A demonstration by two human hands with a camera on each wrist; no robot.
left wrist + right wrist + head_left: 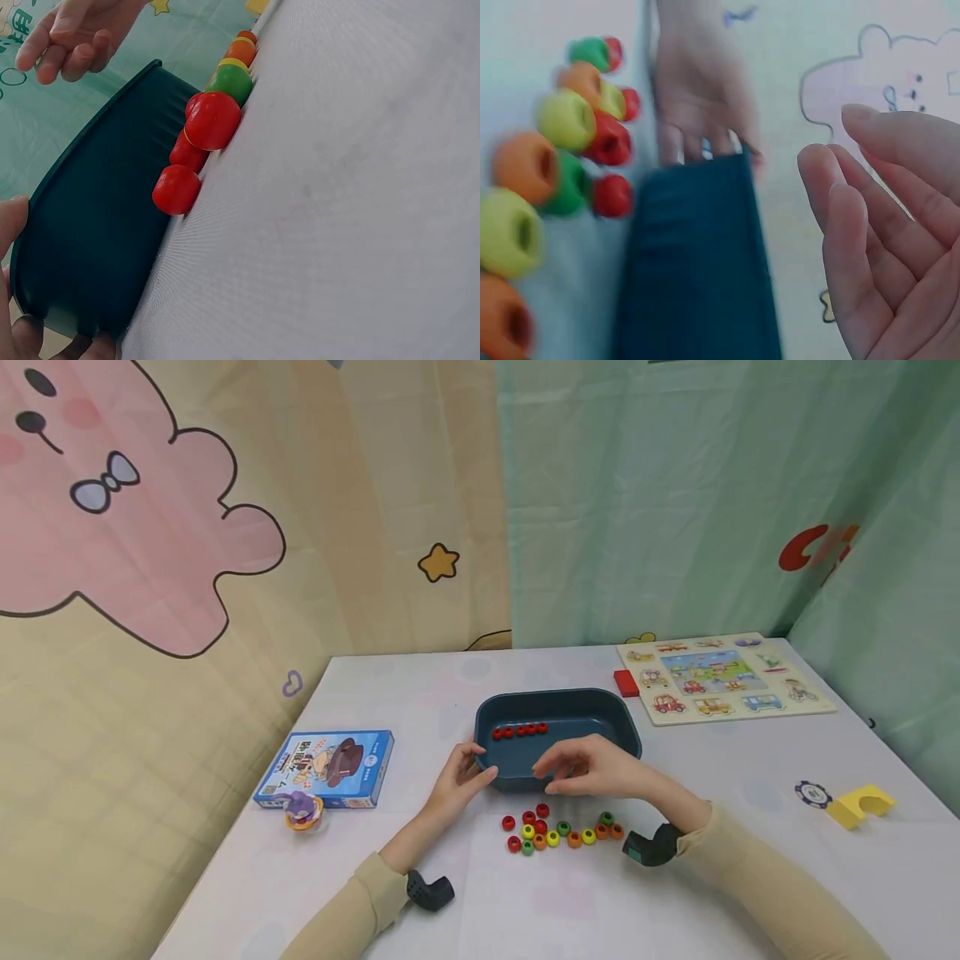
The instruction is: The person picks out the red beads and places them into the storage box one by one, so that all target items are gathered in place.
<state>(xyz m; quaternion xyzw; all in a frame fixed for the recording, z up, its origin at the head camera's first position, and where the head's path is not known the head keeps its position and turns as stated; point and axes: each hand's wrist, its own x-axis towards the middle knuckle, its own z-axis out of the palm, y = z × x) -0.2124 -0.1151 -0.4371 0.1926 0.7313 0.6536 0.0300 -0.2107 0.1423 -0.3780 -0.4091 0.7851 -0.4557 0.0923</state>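
A dark teal tray stands on the table. My left hand grips its near left corner, thumb on the front side and fingers at the left end. Over the tray's front rim hovers my right hand, fingers loosely bent; the right wrist view shows nothing between the fingertips. Several red beads lie in a row inside the tray on the left. In front of it, loose red, green, yellow and orange beads lie bunched on the table, with red ones closest to the left wrist camera.
A blue box and a small purple toy lie at the left. Behind the tray's right end are a red block and a picture puzzle board. A round chip and a yellow arch block lie at the right.
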